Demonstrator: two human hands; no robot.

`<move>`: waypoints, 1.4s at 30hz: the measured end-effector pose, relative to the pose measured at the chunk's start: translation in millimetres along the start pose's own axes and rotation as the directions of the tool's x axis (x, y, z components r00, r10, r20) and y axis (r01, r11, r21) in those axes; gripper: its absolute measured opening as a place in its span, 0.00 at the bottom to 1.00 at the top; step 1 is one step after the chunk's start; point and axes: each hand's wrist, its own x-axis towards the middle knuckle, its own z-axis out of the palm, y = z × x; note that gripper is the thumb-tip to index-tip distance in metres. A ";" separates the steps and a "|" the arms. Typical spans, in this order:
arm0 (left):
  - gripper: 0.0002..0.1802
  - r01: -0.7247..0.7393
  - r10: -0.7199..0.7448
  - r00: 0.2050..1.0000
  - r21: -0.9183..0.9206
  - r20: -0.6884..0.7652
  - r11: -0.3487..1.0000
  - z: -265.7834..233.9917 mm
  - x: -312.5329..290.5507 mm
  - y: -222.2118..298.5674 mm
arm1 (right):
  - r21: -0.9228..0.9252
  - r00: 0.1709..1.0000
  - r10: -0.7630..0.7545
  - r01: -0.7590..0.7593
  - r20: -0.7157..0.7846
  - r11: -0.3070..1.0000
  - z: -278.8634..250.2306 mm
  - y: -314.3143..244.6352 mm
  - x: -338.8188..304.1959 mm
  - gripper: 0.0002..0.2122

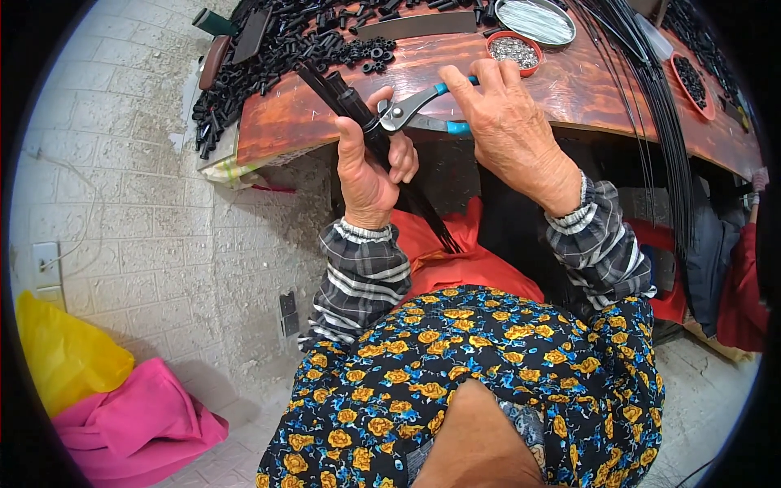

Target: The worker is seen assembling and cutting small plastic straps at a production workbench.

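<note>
My left hand (pixel 368 175) is wrapped round a bundle of thin black rods with a ribbed black collar (pixel 353 106) near its upper end. The bundle slants down to the right toward the red cloth (pixel 480 272) on my lap. My right hand (pixel 514 122) grips pliers (pixel 398 115) with blue handles. Their handles are spread, and the metal jaws sit against the bundle just below the collar, beside my left thumb and fingers. What lies between the jaws is too small to make out.
On the reddish wooden table (pixel 439 69) lies a heap of small black plastic parts (pixel 301 49). A red dish (pixel 537 61) of small metal bits stands near a bowl of thin pale sticks (pixel 534 20). Long black rods (pixel 671 154) hang over the edge at right. Another person's red sleeve (pixel 742 276) shows at far right.
</note>
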 end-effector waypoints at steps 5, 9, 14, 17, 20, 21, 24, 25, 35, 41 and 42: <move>0.41 0.002 -0.001 0.999 -0.010 0.032 1.000 -2.6 0.9 0.0 | 0.045 0.999 0.039 -0.041 0.037 0.998 2.6 -3.3 -6.0 0.28; 0.41 -0.028 0.028 0.999 -0.015 0.023 1.000 -1.2 3.0 -3.5 | 0.064 0.982 0.182 -0.185 0.049 0.981 6.5 -16.9 -16.0 0.26; 0.39 -0.063 0.064 0.996 0.010 -0.069 0.998 -2.9 -0.6 -3.0 | 0.058 0.963 0.267 -0.269 0.031 0.961 19.8 -36.2 -24.0 0.23; 0.39 -0.076 0.077 0.993 0.021 -0.086 0.997 -4.9 -1.8 -2.2 | 0.057 0.953 0.299 -0.301 0.045 0.952 23.3 -40.7 -25.3 0.21; 0.39 -0.078 0.080 0.992 0.024 -0.097 0.997 -6.3 -4.8 -0.7 | 0.047 0.950 0.309 -0.310 0.036 0.949 24.6 -38.7 -24.3 0.18; 0.39 -0.080 0.082 0.992 0.021 -0.098 0.997 -6.9 -5.4 -0.2 | 0.062 0.958 0.287 -0.288 0.026 0.956 24.4 -33.5 -23.2 0.17; 0.41 -0.072 0.072 0.996 -0.006 -0.051 0.997 -5.4 -4.6 -0.8 | 0.042 0.987 0.160 -0.161 0.028 0.986 5.6 -8.2 -10.6 0.14; 0.42 -0.081 0.081 0.997 -0.028 -0.019 0.996 -2.7 -5.6 -1.1 | 0.062 0.997 0.071 -0.072 0.019 0.995 -3.3 3.2 -5.1 0.14; 0.42 -0.095 0.091 0.989 0.034 0.114 0.995 14.6 -17.1 -3.0 | 0.560 0.457 -0.366 -0.424 0.811 0.712 -48.0 51.5 29.5 0.23; 0.23 -0.063 0.047 0.992 0.136 0.117 0.989 22.0 -20.3 -1.3 | 0.588 0.510 -0.344 -0.459 0.788 0.666 -62.4 31.7 18.2 0.18; 0.23 -0.066 0.051 0.992 0.130 0.114 0.989 24.1 -19.1 -0.7 | 0.413 0.504 -0.183 -0.393 0.844 0.822 -79.1 29.4 18.6 0.18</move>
